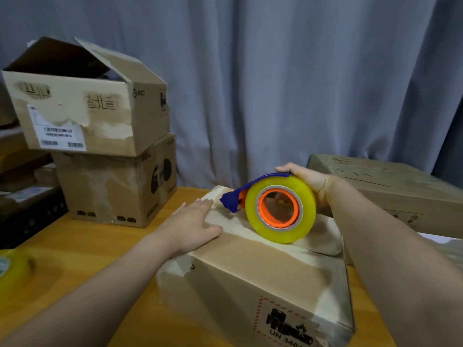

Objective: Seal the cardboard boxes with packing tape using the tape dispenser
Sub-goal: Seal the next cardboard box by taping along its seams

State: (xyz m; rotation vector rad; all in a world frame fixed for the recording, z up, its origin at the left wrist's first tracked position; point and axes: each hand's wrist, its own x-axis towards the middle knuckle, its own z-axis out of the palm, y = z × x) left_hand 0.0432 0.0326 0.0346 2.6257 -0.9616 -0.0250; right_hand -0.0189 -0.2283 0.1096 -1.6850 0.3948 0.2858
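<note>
A closed cardboard box (pixel 250 269) with a UN hazard label lies in front of me on the wooden table (pixel 75 249). My right hand (pixel 310 182) grips a blue tape dispenser (pixel 233 199) that carries a yellowish tape roll (pixel 280 211) with an orange core. The dispenser rests on the far part of the box top, its blue nose pointing left. My left hand (pixel 193 224) lies flat with straight fingers on the box's top left edge, just left of the dispenser nose.
Two cardboard boxes are stacked at the back left, the upper one (pixel 82 108) with open flaps on the lower one (pixel 112 189). Another flat box (pixel 390 191) lies at the right. A spare tape roll (pixel 12 269) sits at the left table edge. Grey curtains hang behind.
</note>
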